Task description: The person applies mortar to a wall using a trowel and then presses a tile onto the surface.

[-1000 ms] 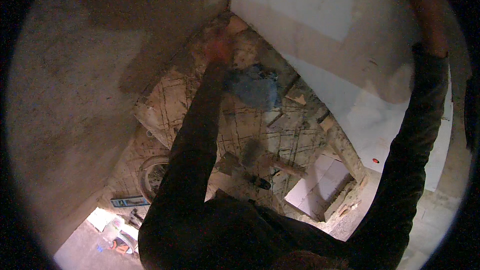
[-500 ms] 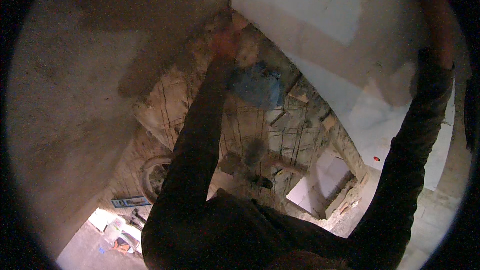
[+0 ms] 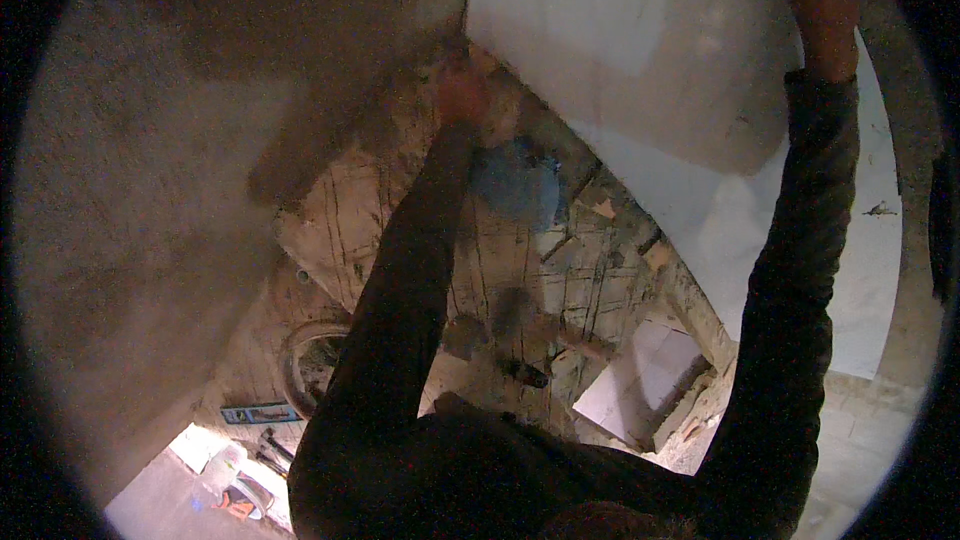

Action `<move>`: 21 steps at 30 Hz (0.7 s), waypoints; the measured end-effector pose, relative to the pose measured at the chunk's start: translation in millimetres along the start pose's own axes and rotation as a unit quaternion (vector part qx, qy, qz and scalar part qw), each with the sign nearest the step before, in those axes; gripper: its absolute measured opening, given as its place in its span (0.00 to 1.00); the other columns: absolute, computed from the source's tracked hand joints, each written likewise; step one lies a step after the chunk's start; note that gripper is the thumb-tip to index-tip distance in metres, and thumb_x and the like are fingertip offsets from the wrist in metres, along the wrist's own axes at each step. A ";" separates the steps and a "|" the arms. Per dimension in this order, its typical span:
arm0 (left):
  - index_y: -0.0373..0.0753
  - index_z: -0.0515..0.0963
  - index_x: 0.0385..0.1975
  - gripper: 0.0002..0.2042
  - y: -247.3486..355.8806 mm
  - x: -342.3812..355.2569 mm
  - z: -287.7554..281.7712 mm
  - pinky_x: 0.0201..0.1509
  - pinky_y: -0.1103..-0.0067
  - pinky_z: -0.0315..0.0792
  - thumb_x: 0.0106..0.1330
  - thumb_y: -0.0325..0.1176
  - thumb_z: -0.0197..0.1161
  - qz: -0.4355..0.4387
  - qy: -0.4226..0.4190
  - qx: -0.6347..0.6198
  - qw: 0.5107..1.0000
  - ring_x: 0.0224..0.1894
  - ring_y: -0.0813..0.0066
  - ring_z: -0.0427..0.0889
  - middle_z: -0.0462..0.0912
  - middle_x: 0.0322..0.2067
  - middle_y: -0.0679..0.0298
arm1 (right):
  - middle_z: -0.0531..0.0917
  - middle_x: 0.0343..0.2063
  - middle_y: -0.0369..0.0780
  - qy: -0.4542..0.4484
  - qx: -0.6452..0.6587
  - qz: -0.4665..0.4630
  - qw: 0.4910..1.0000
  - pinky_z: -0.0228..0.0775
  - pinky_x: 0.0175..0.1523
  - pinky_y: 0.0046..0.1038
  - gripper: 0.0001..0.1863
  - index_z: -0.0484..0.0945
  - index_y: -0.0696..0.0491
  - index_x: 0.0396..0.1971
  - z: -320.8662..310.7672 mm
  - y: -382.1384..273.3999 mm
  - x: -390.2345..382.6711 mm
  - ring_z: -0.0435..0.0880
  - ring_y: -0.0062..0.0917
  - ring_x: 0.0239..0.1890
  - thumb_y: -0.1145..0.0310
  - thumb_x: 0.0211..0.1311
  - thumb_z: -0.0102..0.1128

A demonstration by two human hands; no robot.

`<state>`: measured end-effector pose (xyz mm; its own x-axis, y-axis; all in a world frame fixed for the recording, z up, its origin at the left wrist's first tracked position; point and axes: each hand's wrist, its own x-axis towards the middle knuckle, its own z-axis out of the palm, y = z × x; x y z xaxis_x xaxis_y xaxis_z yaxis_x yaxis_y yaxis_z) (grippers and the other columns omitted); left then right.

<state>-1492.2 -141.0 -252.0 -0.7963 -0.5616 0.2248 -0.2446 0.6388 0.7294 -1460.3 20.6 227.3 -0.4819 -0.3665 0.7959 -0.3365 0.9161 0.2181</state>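
Note:
My left hand [image 3: 462, 92] is stretched toward the corner between the rough plastered wall [image 3: 170, 200] and the large white panel [image 3: 620, 60]; its fingers are too dark and blurred to make out. A crumpled blue sheet or bag [image 3: 520, 185] lies just below it on the cracked, dusty surface [image 3: 400, 190]. My right hand [image 3: 815, 5] is raised over the right part of the white panel, its fingers hidden at the top edge, so I cannot tell what it holds or touches.
A round bucket [image 3: 310, 360] and a blue spirit level [image 3: 255, 414] lie at the lower left. A dark-handled tool [image 3: 525, 373] is below centre. A rectangular recess with pale tiles [image 3: 630, 390] is at the lower right. Mixed small items [image 3: 240, 495] sit at the bottom left.
Over the last half second my right arm has shifted left and a little up across the white panel. My left hand has moved slightly right, still by the corner.

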 end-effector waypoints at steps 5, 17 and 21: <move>0.33 0.60 0.63 0.36 30.8 -25.5 -6.3 0.64 0.53 0.57 0.64 0.55 0.57 0.144 0.049 -0.010 0.988 0.63 0.44 0.60 0.61 0.63 0.42 | 0.83 0.31 0.47 0.043 0.029 -0.034 0.998 0.70 0.41 0.35 0.19 0.82 0.57 0.34 13.9 17.0 -6.3 0.80 0.37 0.31 0.53 0.59 0.66; 0.26 0.47 0.69 0.52 51.5 -49.8 23.2 0.74 0.52 0.40 0.59 0.65 0.57 0.203 -0.020 0.017 0.979 0.73 0.37 0.41 0.43 0.71 0.37 | 0.81 0.29 0.42 0.116 -0.001 0.041 0.992 0.71 0.34 0.36 0.17 0.79 0.54 0.29 19.2 11.4 -2.4 0.81 0.36 0.30 0.53 0.57 0.66; 0.25 0.47 0.69 0.49 70.5 -56.5 44.1 0.74 0.54 0.44 0.62 0.63 0.56 0.235 0.007 0.016 0.972 0.72 0.37 0.44 0.45 0.70 0.36 | 0.80 0.29 0.40 0.204 0.115 -0.054 0.971 0.69 0.35 0.36 0.14 0.80 0.50 0.31 10.2 19.0 -33.0 0.79 0.35 0.31 0.55 0.55 0.67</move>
<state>-1488.8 -41.0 -241.7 -0.8170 -0.2115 0.5365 0.1263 0.8422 0.5242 -1459.1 48.4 199.4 -0.0884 -0.3197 0.9434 -0.5617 0.7982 0.2178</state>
